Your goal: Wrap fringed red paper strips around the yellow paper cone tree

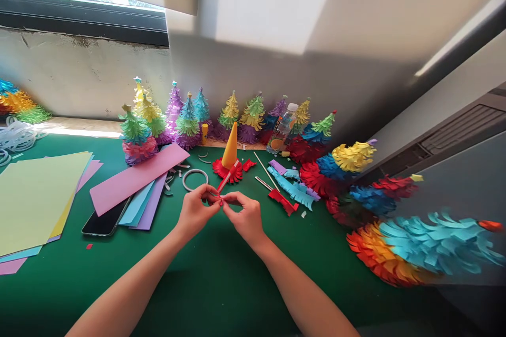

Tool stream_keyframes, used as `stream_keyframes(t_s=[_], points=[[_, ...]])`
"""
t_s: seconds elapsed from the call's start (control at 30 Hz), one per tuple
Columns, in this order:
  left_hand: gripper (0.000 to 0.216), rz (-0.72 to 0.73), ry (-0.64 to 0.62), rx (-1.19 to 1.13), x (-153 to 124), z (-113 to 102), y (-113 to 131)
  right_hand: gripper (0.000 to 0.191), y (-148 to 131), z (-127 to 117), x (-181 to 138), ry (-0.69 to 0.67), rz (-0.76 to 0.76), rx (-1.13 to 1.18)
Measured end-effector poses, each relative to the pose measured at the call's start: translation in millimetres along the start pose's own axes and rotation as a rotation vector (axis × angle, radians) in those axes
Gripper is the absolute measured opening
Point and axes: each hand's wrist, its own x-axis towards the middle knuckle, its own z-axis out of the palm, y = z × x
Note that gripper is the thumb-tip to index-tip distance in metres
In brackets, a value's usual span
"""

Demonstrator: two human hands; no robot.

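My left hand [198,207] and my right hand [244,216] meet over the green table, both closed in a pinch. Between their fingertips is a narrow red paper strip [228,176] with a pale band along it, slanting up and away. Just beyond stands a yellow paper cone [230,148], its base ringed with red fringed paper [221,170]. Left of the cone lies a roll of tape [195,170]. Scissors [263,183] rest to the right, partly under a red fringed scrap [283,201]. The fingers hide the strip's near end.
Finished fringed paper trees [188,124] line the wall and curve down the right side [427,242]. A plastic bottle [281,129] stands among them. At left lie coloured sheets [39,195], a folded pink strip [138,176] and a phone [103,222]. Blue fringed strips [292,189] lie at right.
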Motion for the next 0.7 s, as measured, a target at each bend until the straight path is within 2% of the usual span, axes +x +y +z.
stream_keyframes(t_s=[0.4, 0.7], points=[[0.016, -0.072, 0.017, -0.061, 0.9, -0.9, 6.8, 0.008, -1.3, -6.6, 2.7, -0.009, -0.041, 0.017], [0.014, -0.043, 0.012, -0.065, -1.3, 2.3, 3.5, 0.004, -3.6, -4.0, 2.1, -0.017, 0.07, 0.098]])
